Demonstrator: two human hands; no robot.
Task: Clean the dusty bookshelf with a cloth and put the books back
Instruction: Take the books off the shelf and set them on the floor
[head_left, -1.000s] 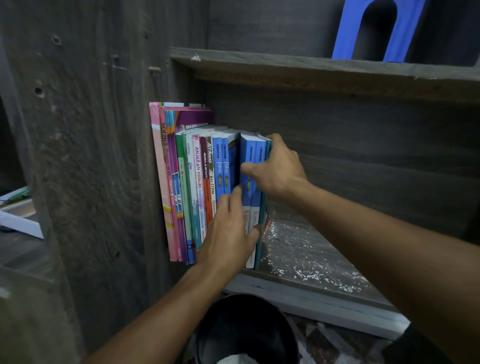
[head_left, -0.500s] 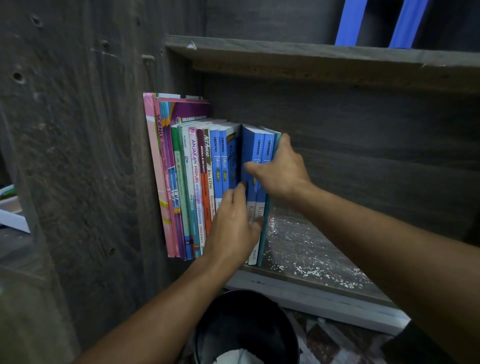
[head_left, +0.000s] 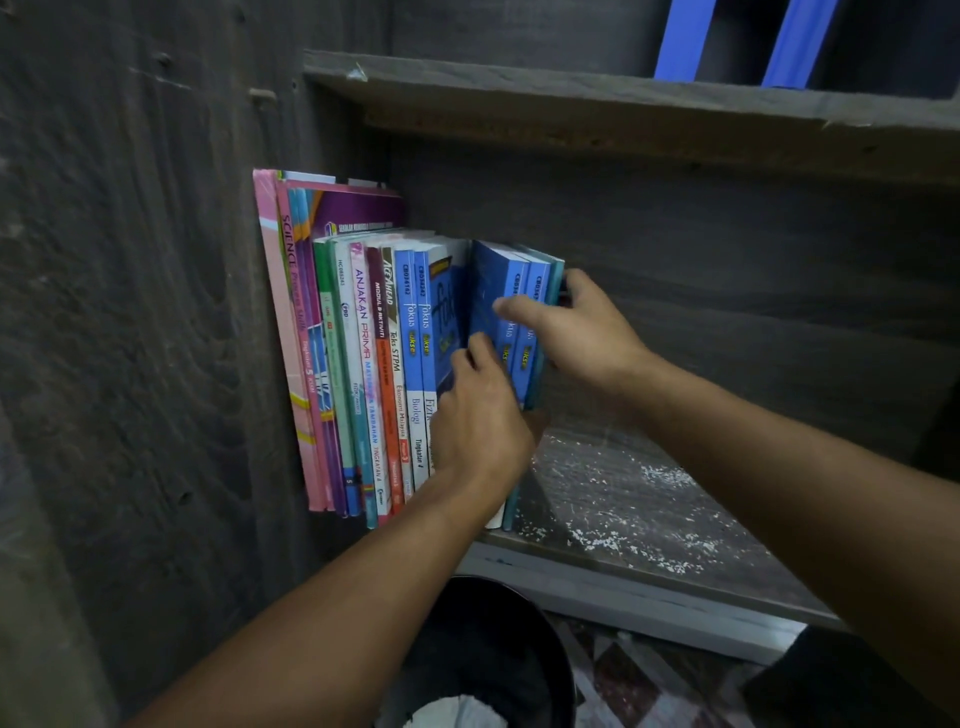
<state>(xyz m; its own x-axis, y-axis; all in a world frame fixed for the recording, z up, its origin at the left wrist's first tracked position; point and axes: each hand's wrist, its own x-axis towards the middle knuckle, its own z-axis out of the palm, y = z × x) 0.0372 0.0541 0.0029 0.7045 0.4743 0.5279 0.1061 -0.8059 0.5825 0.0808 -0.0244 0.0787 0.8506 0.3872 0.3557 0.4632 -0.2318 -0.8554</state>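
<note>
My right hand (head_left: 582, 332) grips the top of the end blue books (head_left: 511, 291), which stand in the row at the left end of the shelf (head_left: 649, 525), and my left hand (head_left: 483, 421) pinches them lower down. Since the board is dusty, I judge I'm clearing books out. Next I need to pull this bunch straight out together.

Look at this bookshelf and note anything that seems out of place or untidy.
White specks litter the shelf board right of the row, so it looks uncleaned. The blue books at the row's right end lean away from their neighbours, leaving a wedge-shaped gap; the right hand grips them.
</note>
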